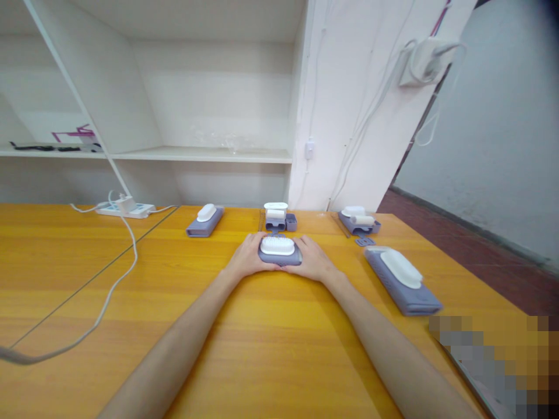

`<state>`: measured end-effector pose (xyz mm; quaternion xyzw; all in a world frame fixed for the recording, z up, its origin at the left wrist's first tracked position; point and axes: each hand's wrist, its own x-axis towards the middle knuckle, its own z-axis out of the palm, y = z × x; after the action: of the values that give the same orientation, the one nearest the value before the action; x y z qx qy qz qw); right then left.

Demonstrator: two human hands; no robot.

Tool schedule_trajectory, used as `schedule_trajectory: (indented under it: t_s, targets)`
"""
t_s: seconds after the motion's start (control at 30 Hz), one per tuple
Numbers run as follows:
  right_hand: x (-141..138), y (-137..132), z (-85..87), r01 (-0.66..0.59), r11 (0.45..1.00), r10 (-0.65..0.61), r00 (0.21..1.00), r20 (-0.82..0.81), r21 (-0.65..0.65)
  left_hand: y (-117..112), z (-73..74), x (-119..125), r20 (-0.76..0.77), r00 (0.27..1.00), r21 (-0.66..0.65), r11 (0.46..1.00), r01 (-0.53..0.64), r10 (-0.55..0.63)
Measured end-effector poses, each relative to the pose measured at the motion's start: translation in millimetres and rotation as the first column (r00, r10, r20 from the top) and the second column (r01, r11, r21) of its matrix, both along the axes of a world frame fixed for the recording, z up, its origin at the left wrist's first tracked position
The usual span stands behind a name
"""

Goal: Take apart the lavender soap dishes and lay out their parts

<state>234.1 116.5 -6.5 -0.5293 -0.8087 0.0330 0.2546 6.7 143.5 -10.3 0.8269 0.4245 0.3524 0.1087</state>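
Note:
A small grey-purple device with a white ribbed top rests on the wooden table, held between both hands. My left hand grips its left side with curled fingers. My right hand grips its right side the same way. Just behind the device stands a small white and grey unit.
Similar grey devices with white tops lie at the back left, back right and right. A white power strip with a cable sits at the left. White shelves stand behind the table.

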Motion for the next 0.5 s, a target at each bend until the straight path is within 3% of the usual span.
schedule_trajectory:
  t_s: [0.17,0.3,0.5]
  targets:
    - [-1.4,2.0,-1.5,0.009,0.998,-0.009,1.0,0.004,0.058,-0.7,-2.3,0.4,-0.023,0.999,0.052,0.998,-0.03,0.031]
    - [1.1,5.9,-3.8,0.09,0.995,-0.088,0.995,-0.051,0.046,-1.3,-2.0,1.3,-0.01,0.996,0.115,0.989,-0.092,0.094]
    - [9.8,9.0,-9.0,0.009,1.0,-0.006,0.98,-0.198,0.016,0.0,-1.4,-0.7,0.014,0.996,0.132,0.988,-0.085,0.084]
